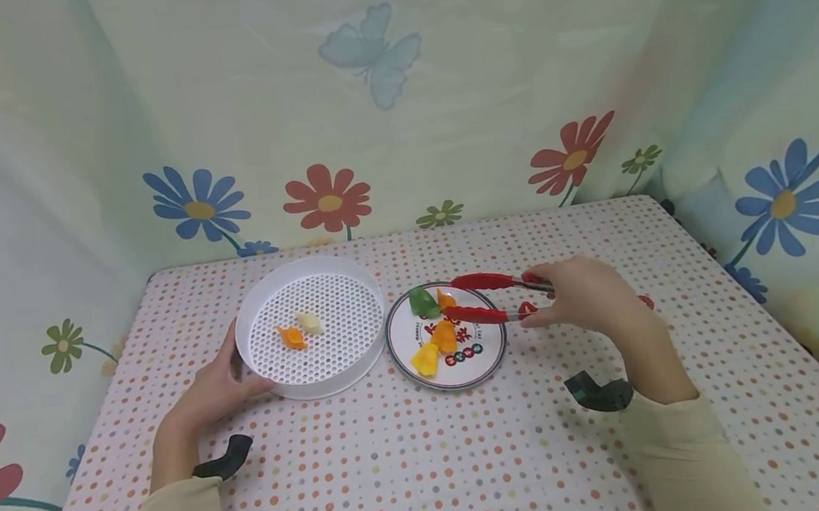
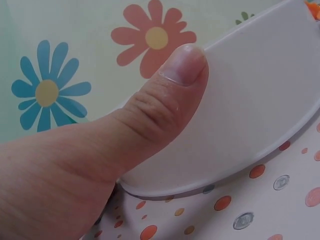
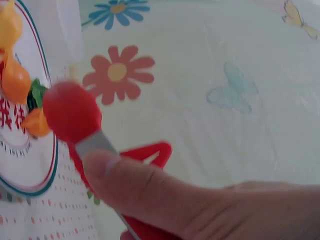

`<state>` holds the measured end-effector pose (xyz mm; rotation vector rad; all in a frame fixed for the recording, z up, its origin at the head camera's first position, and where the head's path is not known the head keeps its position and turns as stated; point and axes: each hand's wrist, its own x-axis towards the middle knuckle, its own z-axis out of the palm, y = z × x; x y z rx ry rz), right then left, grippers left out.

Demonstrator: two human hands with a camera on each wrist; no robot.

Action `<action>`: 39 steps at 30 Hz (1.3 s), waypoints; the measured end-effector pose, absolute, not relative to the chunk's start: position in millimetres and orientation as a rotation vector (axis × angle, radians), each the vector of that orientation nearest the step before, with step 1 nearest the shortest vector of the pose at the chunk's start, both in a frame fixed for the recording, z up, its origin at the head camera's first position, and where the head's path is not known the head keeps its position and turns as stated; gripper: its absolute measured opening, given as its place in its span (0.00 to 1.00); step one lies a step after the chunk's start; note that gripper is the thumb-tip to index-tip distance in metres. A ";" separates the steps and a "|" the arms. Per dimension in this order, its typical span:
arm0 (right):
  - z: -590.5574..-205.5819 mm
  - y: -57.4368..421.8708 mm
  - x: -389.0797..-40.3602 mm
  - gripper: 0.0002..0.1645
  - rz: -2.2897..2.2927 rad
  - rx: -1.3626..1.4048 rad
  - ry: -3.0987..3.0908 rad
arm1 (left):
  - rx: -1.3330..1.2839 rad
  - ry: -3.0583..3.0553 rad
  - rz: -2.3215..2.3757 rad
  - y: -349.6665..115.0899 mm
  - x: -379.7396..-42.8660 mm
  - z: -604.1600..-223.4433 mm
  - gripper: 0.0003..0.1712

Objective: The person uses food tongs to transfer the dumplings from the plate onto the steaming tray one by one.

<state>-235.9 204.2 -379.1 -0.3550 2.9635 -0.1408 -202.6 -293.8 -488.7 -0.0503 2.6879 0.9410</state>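
My left hand (image 1: 214,390) holds the white round sieve (image 1: 318,384) at its left side, thumb lying against the outer wall; the other fingers are mostly hidden. Inside the sieve lie an orange dumpling-shaped piece (image 1: 292,338) and a cream one (image 1: 309,323). My right hand (image 1: 584,294) grips red-tipped tongs (image 1: 481,314), whose two arms stand apart over the plate (image 1: 477,371). On that plate sit a green piece (image 1: 424,302), a yellow one (image 1: 425,360), an orange one (image 1: 444,338) and another orange one (image 1: 446,297), partly behind the tongs.
The plate stands just right of the sieve, nearly touching it. A dotted cloth (image 1: 402,473) covers the table. Behind and at both sides hangs a flowered curtain (image 1: 459,159).
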 end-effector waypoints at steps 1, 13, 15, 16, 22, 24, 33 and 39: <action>-378.0 200.1 -233.2 0.48 -0.119 -0.333 2.968 | -0.046 2.688 0.945 -293.7 -202.1 -488.9 0.75; -386.6 179.1 -227.7 0.42 -0.085 -0.285 3.013 | -0.049 2.681 0.970 -293.2 -201.7 -489.6 0.74; -388.1 180.2 -228.5 0.41 -0.084 -0.281 3.015 | -0.051 2.680 0.971 -293.2 -201.7 -489.7 0.74; -388.7 180.9 -228.9 0.41 -0.082 -0.279 3.017 | -0.054 2.681 0.968 -293.3 -201.7 -489.9 0.74; -391.5 182.2 -230.4 0.41 -0.060 -0.293 3.010 | -0.057 2.682 0.966 -293.0 -201.7 -490.2 0.74; -392.5 181.9 -230.8 0.41 -0.053 -0.288 3.000 | -0.056 2.684 0.964 -292.5 -201.6 -489.9 0.74; -397.7 180.9 -232.4 0.40 -0.066 -0.272 2.993 | -0.051 2.684 0.965 -291.8 -202.2 -490.8 0.74; -398.4 184.0 -235.6 0.41 -0.075 -0.299 3.001 | -0.044 2.680 0.996 -293.3 -202.5 -491.9 0.74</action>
